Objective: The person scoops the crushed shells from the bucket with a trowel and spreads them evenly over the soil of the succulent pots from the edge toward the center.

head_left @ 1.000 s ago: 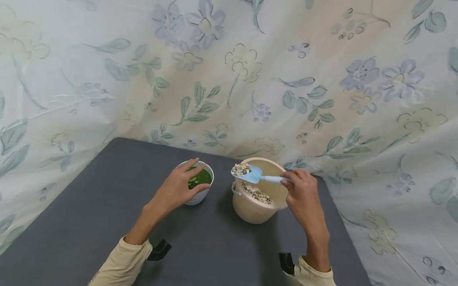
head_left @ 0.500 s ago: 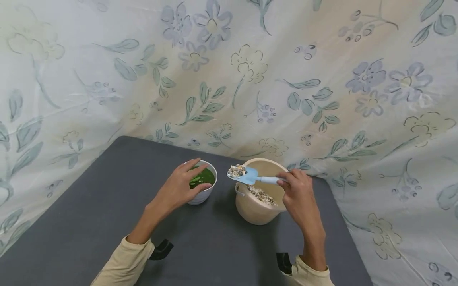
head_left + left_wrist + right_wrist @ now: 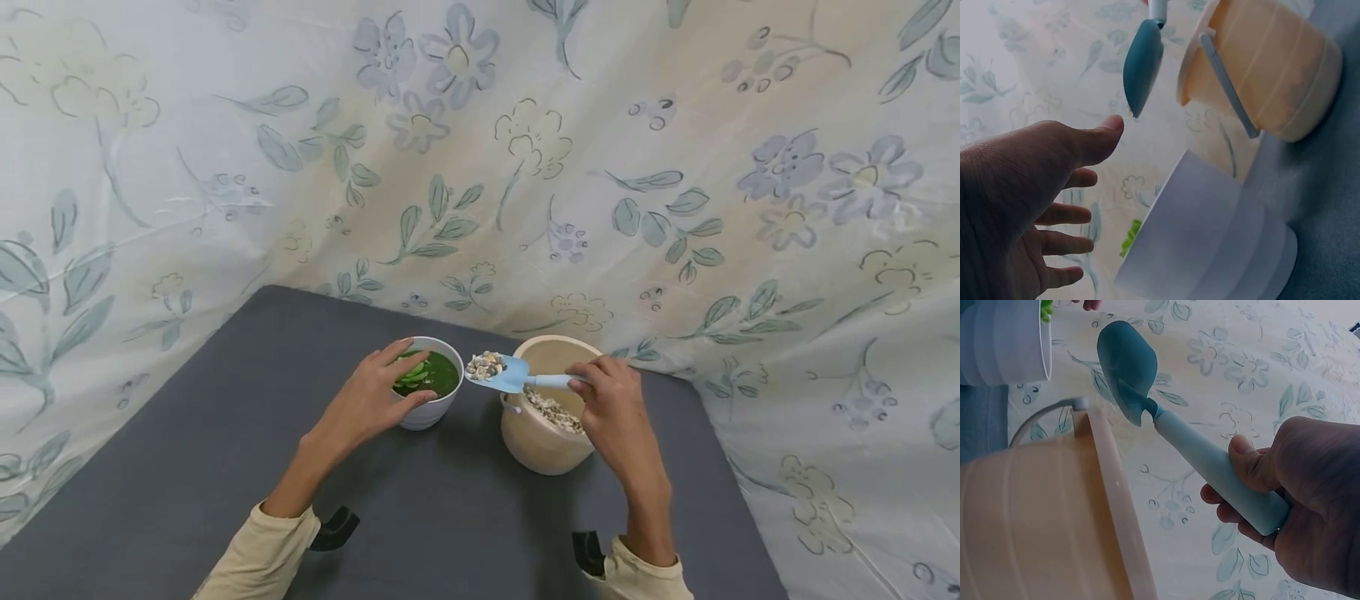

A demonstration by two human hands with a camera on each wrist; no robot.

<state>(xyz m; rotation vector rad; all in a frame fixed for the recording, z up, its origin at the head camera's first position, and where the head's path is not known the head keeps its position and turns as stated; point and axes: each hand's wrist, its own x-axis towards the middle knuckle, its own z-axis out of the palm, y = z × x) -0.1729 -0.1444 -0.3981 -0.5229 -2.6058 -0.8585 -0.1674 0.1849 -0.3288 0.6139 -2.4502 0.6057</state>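
Floral sheet (image 3: 525,167) fills my background, dark grey table (image 3: 442,525) below it. Cream bucket (image 3: 543,448) stands on the table at the right, gravel (image 3: 555,412) inside. White pot (image 3: 427,415) stands left of it, just apart. Left hand (image 3: 372,393) is nearer the pot: fingers spread around its left side, gripping nothing; left wrist view shows thumb clear of the wall. Right hand (image 3: 613,396) grips the handle of the blue trowel (image 3: 513,377). Key relation: trowel sits left of the right fingers, long axis roughly level, blade toward the pot, tip just beside the rim in head view; wrist view has it clear of the pot. Pebbles (image 3: 486,366) heaped on the blade. Green plant (image 3: 412,377) in the pot, partly behind left fingers. Versus one second ago: camera has turned slightly, blade has shifted potward from over the bucket, left hand covers less of the plant.
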